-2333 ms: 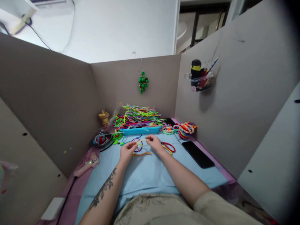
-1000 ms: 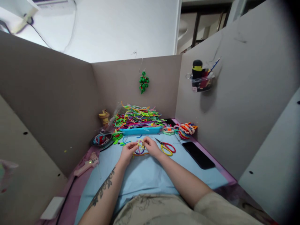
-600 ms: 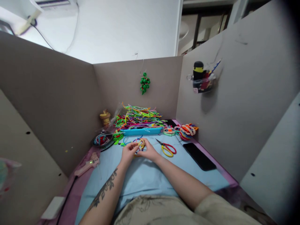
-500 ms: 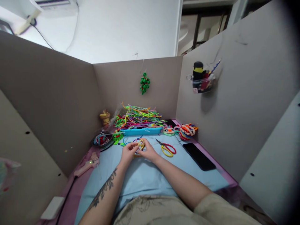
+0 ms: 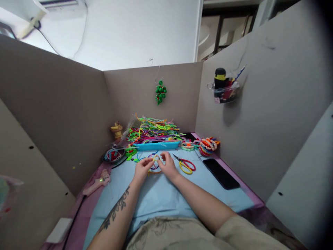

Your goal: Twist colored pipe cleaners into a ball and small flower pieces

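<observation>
Fingers (image 5: 149,160) of the L hand (image 5: 142,169) are pinched nearly closed at the left edge of a yellow loop (image 5: 155,157), a small bend of fuzzy stem raised btwn both hands, approx centre of the work area. On its other side, the R hand (image 5: 169,167) is seen w/ thumb and index parted, the gap facing the loop; nothing is clearly gripped there, & whether the loop is touched by the thumb tip can't be told. Half a sec ago the R hand was wrapped close round the yellow stem; since then its fingers have been lifted & spread, so the loop is now left mainly to the L pinch. W/ that hand opened, more of the purple ring (image 5: 155,168) is exposed just below the loop, w/ an orange stem (image 5: 156,173) at its near side; whether these are joined to the loop can't be made out. Judged from this, the yellow stem is prob. mid-shaping, the R grip being released while the form is kept by the L. Scissors (image 5: 182,161) w/ red & yellow handles are laid on the blue sheet (image 5: 166,198) just right of the R hand, untouched. Behind, a blue tray (image 5: 157,146) & a heaped pile of coloured stems (image 5: 156,128) are seen, also untouched
</observation>
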A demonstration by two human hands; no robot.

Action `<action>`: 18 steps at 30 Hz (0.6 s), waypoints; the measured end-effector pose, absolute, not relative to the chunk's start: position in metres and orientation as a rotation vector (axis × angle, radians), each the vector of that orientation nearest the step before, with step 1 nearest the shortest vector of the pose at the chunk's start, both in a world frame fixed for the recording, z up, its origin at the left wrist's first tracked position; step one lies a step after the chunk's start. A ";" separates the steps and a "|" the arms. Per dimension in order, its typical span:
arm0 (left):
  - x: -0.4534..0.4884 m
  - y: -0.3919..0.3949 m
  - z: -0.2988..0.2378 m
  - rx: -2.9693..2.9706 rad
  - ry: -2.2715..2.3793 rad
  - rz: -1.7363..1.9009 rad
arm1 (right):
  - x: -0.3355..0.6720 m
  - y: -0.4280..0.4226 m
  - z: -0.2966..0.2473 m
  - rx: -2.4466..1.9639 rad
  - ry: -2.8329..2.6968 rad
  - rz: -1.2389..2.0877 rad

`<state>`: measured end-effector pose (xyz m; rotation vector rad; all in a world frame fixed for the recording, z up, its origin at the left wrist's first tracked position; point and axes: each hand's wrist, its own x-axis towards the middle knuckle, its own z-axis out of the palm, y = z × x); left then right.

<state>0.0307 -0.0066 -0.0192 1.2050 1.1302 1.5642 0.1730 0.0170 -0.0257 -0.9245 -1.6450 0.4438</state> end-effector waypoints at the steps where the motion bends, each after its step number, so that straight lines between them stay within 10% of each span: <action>1: 0.030 -0.006 -0.019 1.198 1.136 1.569 | 0.174 0.016 -0.024 -0.920 -1.674 0.443; 18: 0.021 -0.003 -0.023 1.263 1.292 1.683 | 0.169 -0.008 -0.014 -0.470 -2.092 0.763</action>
